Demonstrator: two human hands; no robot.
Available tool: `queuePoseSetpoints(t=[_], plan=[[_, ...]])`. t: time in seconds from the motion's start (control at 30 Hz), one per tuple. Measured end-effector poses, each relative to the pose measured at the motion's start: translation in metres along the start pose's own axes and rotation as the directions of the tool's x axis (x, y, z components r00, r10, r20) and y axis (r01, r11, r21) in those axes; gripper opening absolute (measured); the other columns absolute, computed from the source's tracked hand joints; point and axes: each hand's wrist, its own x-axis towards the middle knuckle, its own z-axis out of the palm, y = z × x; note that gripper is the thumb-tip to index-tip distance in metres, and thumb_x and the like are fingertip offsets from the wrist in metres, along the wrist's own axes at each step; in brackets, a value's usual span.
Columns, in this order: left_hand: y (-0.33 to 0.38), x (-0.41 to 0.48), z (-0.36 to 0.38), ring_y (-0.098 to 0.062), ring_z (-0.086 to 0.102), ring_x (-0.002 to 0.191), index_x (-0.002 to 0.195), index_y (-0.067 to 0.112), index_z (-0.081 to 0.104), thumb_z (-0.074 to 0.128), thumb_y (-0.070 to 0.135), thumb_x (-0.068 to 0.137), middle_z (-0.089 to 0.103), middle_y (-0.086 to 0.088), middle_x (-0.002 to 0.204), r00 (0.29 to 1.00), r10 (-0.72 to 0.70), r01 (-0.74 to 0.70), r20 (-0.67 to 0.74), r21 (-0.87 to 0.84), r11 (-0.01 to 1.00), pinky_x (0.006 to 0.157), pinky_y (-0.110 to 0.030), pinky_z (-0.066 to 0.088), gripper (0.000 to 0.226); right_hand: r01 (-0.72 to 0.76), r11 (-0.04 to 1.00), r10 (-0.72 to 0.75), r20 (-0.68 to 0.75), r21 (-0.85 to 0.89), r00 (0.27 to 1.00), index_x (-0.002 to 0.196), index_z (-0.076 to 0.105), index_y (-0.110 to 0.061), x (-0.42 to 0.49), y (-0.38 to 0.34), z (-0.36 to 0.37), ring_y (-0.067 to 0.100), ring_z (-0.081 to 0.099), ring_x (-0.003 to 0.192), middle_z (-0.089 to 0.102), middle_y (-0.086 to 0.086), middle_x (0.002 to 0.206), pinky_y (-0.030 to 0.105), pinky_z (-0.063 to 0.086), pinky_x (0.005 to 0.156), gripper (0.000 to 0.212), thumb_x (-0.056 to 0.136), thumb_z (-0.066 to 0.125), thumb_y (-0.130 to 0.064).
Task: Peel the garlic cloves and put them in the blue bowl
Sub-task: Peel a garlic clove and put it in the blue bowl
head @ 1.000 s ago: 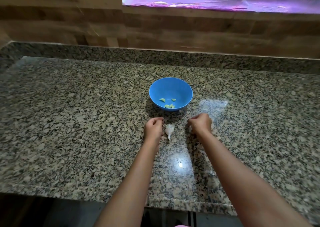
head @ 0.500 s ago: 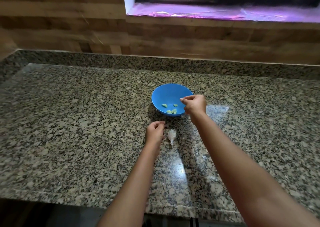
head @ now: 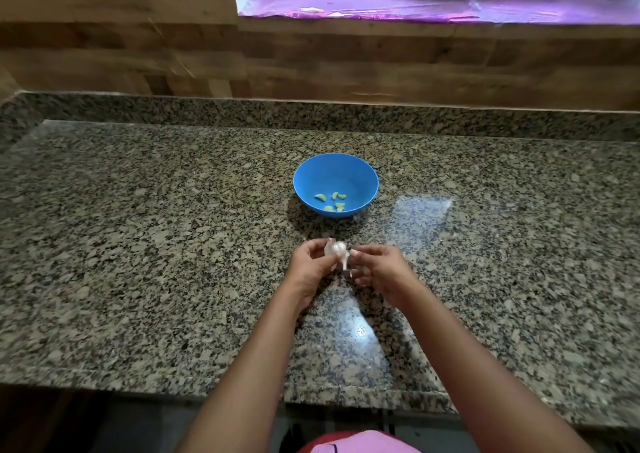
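You hold the garlic bulb (head: 336, 250) above the granite counter (head: 138, 245), left hand (head: 310, 265) pinching it steady while your right hand (head: 375, 269) nips its edge to free a clove (five peeled ones lie in the blue bowl (head: 360, 179) just beyond).

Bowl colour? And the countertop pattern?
Blue bowl; the countertop is speckled granite, black and beige flecks. Head view, the only one.

The hands (head: 346, 269) hide part of the blurred garlic (head: 337, 250).
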Motion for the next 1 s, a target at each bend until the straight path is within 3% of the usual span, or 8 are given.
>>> queuePoseSetpoints(t=[0.1,0.27,0.43,0.63,0.7,0.8,0.9,1.0], plan=[[0.004,-0.007,0.0,-0.012,0.067,0.074,0.1,0.002,0.059,0.06,-0.01,0.082,0.067,-0.01,0.092,0.994,-0.008,0.033,0.111,-0.227,0.973,0.067,-0.018,0.055,0.022,0.016,0.993,-0.02,0.036,0.117,0.999,0.097,0.062,0.0,-0.006,-0.002,0.001,0.021,0.058,0.062,0.067,0.014,0.083,0.024,0.05,0.053,0.012,0.085,0.061,-0.001],[0.006,-0.008,-0.001,-0.017,0.066,0.08,0.098,0.005,0.063,0.058,-0.009,0.085,0.068,-0.012,0.096,0.99,0.026,-0.008,0.138,-0.135,0.991,0.074,-0.025,0.057,0.02,0.173,0.984,-0.171,-0.043,0.04,0.984,0.096,0.062,0.0,-0.01,0.0,0.001,0.021,0.065,0.073,0.068,0.011,0.083,0.031,0.054,0.069,0.019,0.079,0.068,0.002],[0.008,-0.015,0.0,-0.015,0.069,0.073,0.096,0.004,0.061,0.057,-0.006,0.086,0.068,-0.012,0.092,0.996,-0.006,0.03,0.086,-0.278,0.96,0.069,-0.024,0.057,0.014,0.252,0.968,-0.252,-0.038,-0.02,0.967,0.099,0.062,0.003,-0.009,0.007,0.002,0.018,0.064,0.075,0.067,0.011,0.085,0.025,0.055,0.069,0.023,0.077,0.069,0.004],[0.017,-0.021,-0.009,-0.014,0.069,0.069,0.102,0.006,0.062,0.054,-0.006,0.087,0.07,-0.011,0.089,0.983,-0.012,0.083,0.185,-0.382,0.92,0.061,-0.026,0.058,0.021,0.123,0.956,-0.15,0.081,0.267,0.985,0.096,0.06,0.007,-0.012,0.002,0.002,0.016,0.065,0.063,0.066,0.015,0.084,0.022,0.056,0.059,0.011,0.086,0.056,0.006],[0.02,-0.023,-0.009,-0.015,0.069,0.07,0.103,0.007,0.062,0.055,-0.004,0.088,0.072,-0.009,0.086,0.977,-0.031,0.112,0.212,-0.38,0.918,0.063,-0.03,0.059,0.02,0.09,0.956,-0.126,0.114,0.28,0.985,0.098,0.059,0.009,-0.012,0.001,0.002,0.017,0.066,0.063,0.066,0.017,0.084,0.022,0.056,0.058,0.013,0.087,0.056,0.005],[0.02,-0.022,-0.006,-0.015,0.069,0.069,0.103,0.005,0.062,0.057,-0.003,0.087,0.073,-0.009,0.084,0.983,-0.038,0.105,0.18,-0.379,0.919,0.063,-0.028,0.058,0.019,0.193,0.98,-0.196,0.059,0.053,0.979,0.097,0.061,0.001,-0.014,0.002,0.004,0.017,0.064,0.066,0.065,0.013,0.086,0.025,0.055,0.059,0.013,0.085,0.062,-0.003],[0.019,-0.021,-0.005,-0.013,0.069,0.068,0.099,0.005,0.062,0.058,-0.003,0.086,0.072,-0.009,0.083,0.988,-0.025,0.079,0.155,-0.353,0.932,0.064,-0.024,0.056,0.015,0.358,0.894,-0.38,-0.035,-0.271,0.924,0.098,0.066,-0.009,-0.011,0.0,0.004,0.016,0.066,0.077,0.068,0.007,0.09,0.03,0.058,0.068,0.015,0.083,0.069,-0.011],[0.021,-0.021,-0.004,-0.012,0.068,0.065,0.099,0.003,0.062,0.058,-0.003,0.086,0.072,-0.007,0.078,0.986,-0.007,0.063,0.17,-0.329,0.942,0.062,-0.022,0.057,0.014,0.39,0.855,-0.405,0.03,-0.342,0.914,0.098,0.07,-0.008,-0.009,-0.004,0.004,0.023,0.069,0.083,0.071,0.011,0.09,0.036,0.057,0.076,0.016,0.082,0.07,-0.012]])
